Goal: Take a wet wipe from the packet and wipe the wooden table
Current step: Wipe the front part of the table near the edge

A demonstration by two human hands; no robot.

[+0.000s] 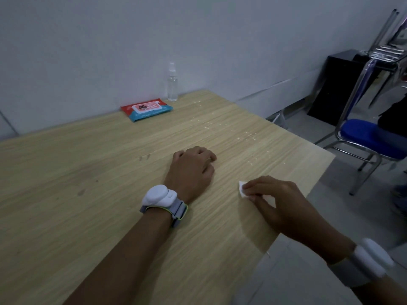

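Observation:
A red and blue wet wipe packet [147, 109] lies flat at the far edge of the wooden table [88, 172], against the wall. My right hand [279, 199] presses a folded white wet wipe [243, 189] onto the table near its right edge, fingers curled over it; most of the wipe is hidden under the hand. My left hand [191, 170] rests on the table to the left of it, fingers loosely curled, holding nothing. White specks dot the wood beyond both hands.
A clear spray bottle [172, 84] stands by the wall, right of the packet. A blue-seated metal chair [365, 137] stands off the table's right side, with stacked chairs [387, 47] and a black box [339, 84] behind it.

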